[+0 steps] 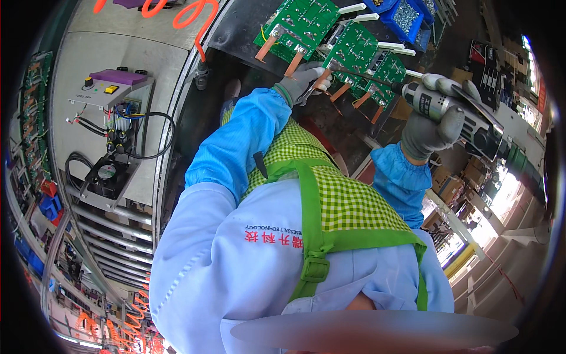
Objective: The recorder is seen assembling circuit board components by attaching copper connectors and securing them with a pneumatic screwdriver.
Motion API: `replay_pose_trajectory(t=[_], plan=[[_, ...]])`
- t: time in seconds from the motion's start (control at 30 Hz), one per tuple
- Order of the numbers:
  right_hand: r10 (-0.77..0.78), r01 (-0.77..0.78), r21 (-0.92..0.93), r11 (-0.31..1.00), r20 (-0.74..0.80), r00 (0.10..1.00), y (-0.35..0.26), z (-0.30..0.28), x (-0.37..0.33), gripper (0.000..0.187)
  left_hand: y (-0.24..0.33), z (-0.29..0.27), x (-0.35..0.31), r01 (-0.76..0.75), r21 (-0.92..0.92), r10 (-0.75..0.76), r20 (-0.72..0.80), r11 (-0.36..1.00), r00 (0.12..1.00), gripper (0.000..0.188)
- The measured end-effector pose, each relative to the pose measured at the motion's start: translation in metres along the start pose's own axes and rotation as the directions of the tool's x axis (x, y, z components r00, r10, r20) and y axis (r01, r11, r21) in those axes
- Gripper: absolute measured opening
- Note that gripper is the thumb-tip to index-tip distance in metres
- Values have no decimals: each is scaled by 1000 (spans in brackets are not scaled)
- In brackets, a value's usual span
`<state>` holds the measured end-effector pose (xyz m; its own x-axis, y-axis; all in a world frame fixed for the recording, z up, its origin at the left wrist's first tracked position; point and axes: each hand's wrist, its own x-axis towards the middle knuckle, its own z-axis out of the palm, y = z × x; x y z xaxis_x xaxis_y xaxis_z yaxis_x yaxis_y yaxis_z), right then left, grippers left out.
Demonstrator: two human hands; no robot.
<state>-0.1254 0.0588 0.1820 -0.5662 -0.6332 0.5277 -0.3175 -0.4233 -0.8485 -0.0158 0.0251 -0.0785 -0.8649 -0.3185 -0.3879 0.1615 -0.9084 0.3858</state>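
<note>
My left hand (305,81), in a grey glove, is at the near edge of the green circuit boards, among their copper strips. Its fingers are curled, partly hidden by a copper strip (322,78); what they grip I cannot make out. My right hand (437,127), gloved too, is wrapped round a black and grey power screwdriver (422,100). The tool's long thin bit points left across the middle circuit board (352,50). Left of it is another circuit board (300,23), and to the right a third circuit board (389,69). All carry copper strips on their near edges.
Blue bins (405,16) of small metal parts stand at the far right of the dark work surface (236,32). On the left bench are a control box (106,88) with cables and a small fan (107,173). An orange coiled hose (197,12) hangs at top left.
</note>
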Motion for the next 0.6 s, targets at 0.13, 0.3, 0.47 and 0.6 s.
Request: replay_pose_trajectory(t=[0.13,0.3,0.47,0.6], plan=[[-66,72,-76,995,71,995,-5,0,-8,47,8,9,-4,0,13,-1,26,1000,1000,23],[-16,19,-52,998,43,999,-2,0,-11,47,-4,2,3,-30,-86,32,18,996,999,23],[-68,78,-93,993,107,992,3,5,-3,38,-3,6,2,-122,-113,129,57,986,990,25],[-32,36,-111,993,43,999,1,2,-10,44,-2,11,-4,-53,-108,40,-117,993,992,25]])
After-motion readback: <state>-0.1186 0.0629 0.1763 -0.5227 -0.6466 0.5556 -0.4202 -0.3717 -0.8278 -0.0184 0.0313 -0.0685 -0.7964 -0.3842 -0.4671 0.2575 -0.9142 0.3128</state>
